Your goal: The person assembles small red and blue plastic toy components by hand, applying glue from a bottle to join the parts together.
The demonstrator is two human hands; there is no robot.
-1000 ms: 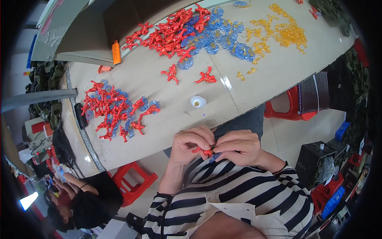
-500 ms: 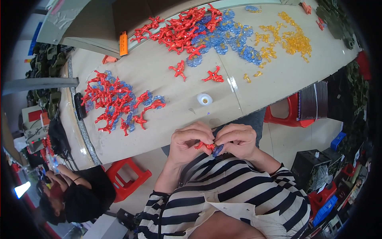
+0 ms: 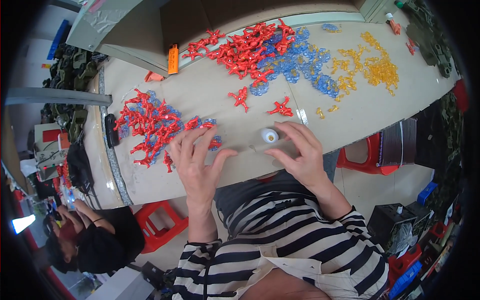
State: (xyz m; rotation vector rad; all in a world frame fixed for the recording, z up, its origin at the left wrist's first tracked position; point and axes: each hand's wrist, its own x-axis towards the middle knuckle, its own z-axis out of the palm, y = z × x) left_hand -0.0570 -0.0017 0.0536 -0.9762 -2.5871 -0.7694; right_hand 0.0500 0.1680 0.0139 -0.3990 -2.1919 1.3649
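My left hand (image 3: pixel 197 162) lies flat on the table (image 3: pixel 350 112) with the fingers spread wide and holding nothing; its fingertips (image 3: pixel 192 132) reach the near edge of a heap of red and blue plastic parts (image 3: pixel 150 125), with a few of those pieces just beyond and beside them. My right hand (image 3: pixel 300 155) is also open, fingers slightly fanned and resting on the tabletop, gripping nothing. Just off its index fingertip (image 3: pixel 281 125), between my two hands, sits a small white round cap (image 3: pixel 270 135). A little past my right fingers lie two loose red pieces (image 3: pixel 260 100). Farther out spreads a big pile of red parts (image 3: pixel 245 47) over clear blue ones (image 3: pixel 300 65), and beyond my right fingers, toward the far right, a scatter of yellow parts (image 3: pixel 372 67). An orange lighter (image 3: pixel 173 59) lies far beyond my left fingers.
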